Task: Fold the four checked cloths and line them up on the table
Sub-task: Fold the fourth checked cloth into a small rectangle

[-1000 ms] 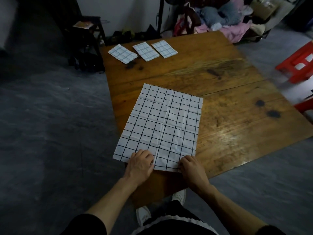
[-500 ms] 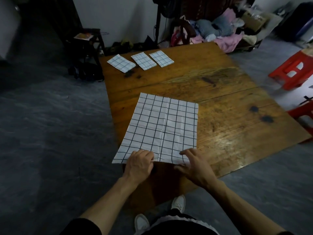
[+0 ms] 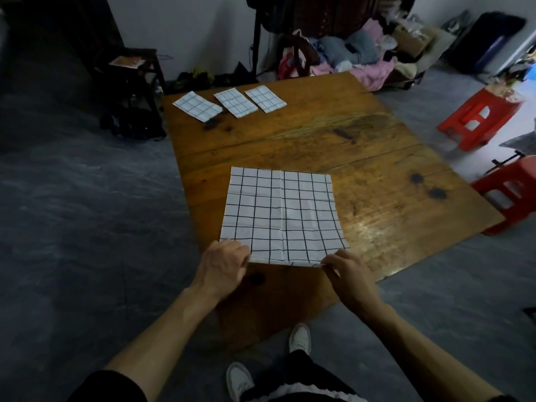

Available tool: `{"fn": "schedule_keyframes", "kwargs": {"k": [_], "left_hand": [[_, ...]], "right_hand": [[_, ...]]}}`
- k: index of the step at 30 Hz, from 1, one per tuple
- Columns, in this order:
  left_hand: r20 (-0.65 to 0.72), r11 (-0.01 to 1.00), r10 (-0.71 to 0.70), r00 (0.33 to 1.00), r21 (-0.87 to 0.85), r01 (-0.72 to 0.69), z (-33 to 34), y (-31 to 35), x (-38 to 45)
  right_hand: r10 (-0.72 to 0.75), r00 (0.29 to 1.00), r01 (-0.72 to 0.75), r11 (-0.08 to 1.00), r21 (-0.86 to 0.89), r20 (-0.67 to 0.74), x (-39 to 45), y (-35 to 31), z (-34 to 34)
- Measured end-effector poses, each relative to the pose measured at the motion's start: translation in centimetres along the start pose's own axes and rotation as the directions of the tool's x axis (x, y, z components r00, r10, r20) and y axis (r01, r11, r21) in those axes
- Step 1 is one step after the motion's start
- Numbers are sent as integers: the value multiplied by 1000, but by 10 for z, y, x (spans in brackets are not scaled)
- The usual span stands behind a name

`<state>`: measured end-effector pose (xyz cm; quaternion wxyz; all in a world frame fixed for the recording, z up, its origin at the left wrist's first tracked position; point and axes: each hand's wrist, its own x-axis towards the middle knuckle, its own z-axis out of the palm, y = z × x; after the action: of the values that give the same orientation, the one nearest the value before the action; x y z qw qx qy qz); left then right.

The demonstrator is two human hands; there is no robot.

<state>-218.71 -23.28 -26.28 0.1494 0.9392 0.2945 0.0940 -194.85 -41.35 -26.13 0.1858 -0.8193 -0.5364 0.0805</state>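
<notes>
A large white cloth with a black check (image 3: 282, 214) lies spread flat on the near part of the wooden table (image 3: 377, 175). My left hand (image 3: 223, 264) pinches its near left corner. My right hand (image 3: 349, 274) pinches its near right corner, and the near edge is slightly lifted off the wood. Three folded checked cloths lie in a row at the far left end of the table: one (image 3: 197, 106), a second (image 3: 235, 102) and a third (image 3: 265, 98).
Two red plastic stools (image 3: 478, 118) (image 3: 510, 192) stand right of the table. A heap of clothes (image 3: 356, 58) lies behind its far edge. A dark stool (image 3: 133, 71) stands at the far left. My feet are at the table's near corner.
Both hands moved outward along the cloth's near edge to its corners and took hold. The cloth now lies squarer to me and the camera has shifted.
</notes>
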Motion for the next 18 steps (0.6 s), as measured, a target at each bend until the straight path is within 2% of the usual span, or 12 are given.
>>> {"fn": "schedule_keyframes", "kwargs": {"k": [9,18], "left_hand": [[115,997,73,991,-24,-70,-11,27,-11],[86,997,-81,993,-12,82,-14,86,-24]], "right_hand": [[0,999,2,998,69,-35,-26,23,-19],[-107,994,107,986,131,-8,-38,54,-53]]}}
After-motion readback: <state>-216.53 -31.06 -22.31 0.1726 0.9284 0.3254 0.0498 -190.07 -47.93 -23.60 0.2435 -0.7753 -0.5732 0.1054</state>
